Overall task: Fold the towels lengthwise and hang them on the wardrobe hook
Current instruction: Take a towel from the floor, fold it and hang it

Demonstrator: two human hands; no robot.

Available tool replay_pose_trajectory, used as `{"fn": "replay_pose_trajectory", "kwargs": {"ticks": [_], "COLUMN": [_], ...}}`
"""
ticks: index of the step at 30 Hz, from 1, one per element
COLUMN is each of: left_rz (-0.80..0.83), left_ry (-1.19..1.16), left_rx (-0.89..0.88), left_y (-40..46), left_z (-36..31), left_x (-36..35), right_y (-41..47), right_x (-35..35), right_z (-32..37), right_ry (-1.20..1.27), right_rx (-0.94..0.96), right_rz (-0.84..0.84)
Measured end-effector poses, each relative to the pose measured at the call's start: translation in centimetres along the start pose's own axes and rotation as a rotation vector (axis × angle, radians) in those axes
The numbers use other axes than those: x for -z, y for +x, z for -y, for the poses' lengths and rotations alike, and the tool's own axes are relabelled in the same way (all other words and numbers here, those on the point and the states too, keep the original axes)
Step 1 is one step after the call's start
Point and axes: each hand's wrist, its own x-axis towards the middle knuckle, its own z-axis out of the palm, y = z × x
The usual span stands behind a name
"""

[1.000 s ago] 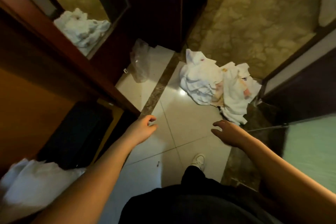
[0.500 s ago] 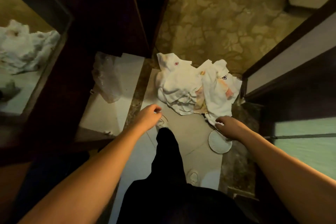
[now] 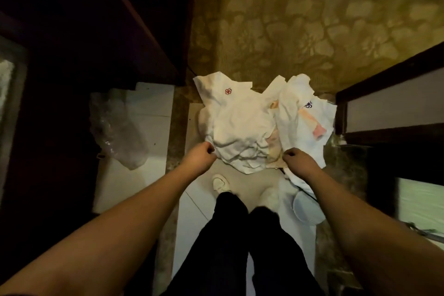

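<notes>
Closest in you've got dark trousers and a white shoe planted on the pale tile floor, with a paper plate just right of the feet. Both arms reach forward from there. The left hand has its fingers curled in at the near left edge of the towels, and the right hand is curled the same way at the near right edge. Looks like each is pinching cloth, though the light's dim enough that I can't swear the grip is closed on fabric yet.

So this is the pickup step, no fold started. The pile is a crumpled heap straddling the tile and the patterned carpet, one piece with a red logo, another with a blue one.

Next move, I'd guess: lift one towel clear of the others, find two corners, shake it flat before folding lengthwise. A clear plastic bag sits left, by the dark wardrobe. No hook in view.
</notes>
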Motion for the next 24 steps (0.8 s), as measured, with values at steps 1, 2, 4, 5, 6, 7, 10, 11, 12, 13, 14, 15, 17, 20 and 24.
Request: {"fn": "replay_pose_trajectory", "kwargs": {"ticks": [1, 2, 4, 5, 6, 7, 10, 11, 12, 13, 14, 15, 17, 20, 24], "left_rz": [0.007, 0.019, 0.033, 0.033, 0.030, 0.028, 0.023, 0.026, 0.030, 0.027, 0.028, 0.027, 0.026, 0.040, 0.094], "left_ry": [0.006, 0.015, 0.044, 0.058, 0.058, 0.047, 0.035, 0.044, 0.056, 0.060, 0.058, 0.058, 0.079, 0.134, 0.224], "left_rx": [0.013, 0.030, 0.057, 0.068, 0.079, 0.092, 0.141, 0.147, 0.152, 0.161, 0.172, 0.174, 0.147, 0.060, 0.007], "left_y": [1.9, 4.5, 9.5, 11.7, 13.5, 15.8, 21.8, 23.3, 25.2, 26.7, 28.3, 29.5, 31.8, 34.8, 36.5], "left_z": [0.3, 0.7, 1.7, 2.2, 2.7, 3.2, 5.1, 5.7, 6.4, 6.9, 7.2, 7.5, 7.9, 8.3, 8.4], "left_x": [-0.2, -0.8, -2.2, -3.0, -3.7, -4.9, -8.7, -9.9, -11.3, -12.4, -13.5, -14.4, -15.8, -17.5, -19.2], "right_y": [1.8, 4.3, 8.9, 11.1, 12.9, 15.1, 21.3, 22.9, 24.9, 26.7, 28.4, 29.8, 32.1, 35.1, 37.1], "right_x": [-0.4, -1.2, -2.6, -3.4, -4.1, -5.0, -7.6, -8.3, -9.3, -10.1, -10.9, -11.7, -13.3, -15.3, -16.3], "right_z": [0.1, 0.0, -0.5, -1.0, -1.4, -2.1, -4.1, -4.5, -5.0, -5.3, -5.5, -5.5, -5.3, -4.8, -4.6], "right_ry": [0.019, 0.034, 0.062, 0.074, 0.083, 0.081, 0.103, 0.121, 0.144, 0.173, 0.217, 0.280, 0.435, 0.589, 0.715], "right_rx": [-0.022, -0.042, -0.081, -0.096, -0.105, -0.112, -0.127, -0.133, -0.141, -0.150, -0.164, -0.185, -0.228, -0.256, -0.368], "right_rz": [0.008, 0.018, 0.031, 0.040, 0.048, 0.055, 0.056, 0.065, 0.078, 0.092, 0.110, 0.126, 0.142, 0.118, 0.076]}}
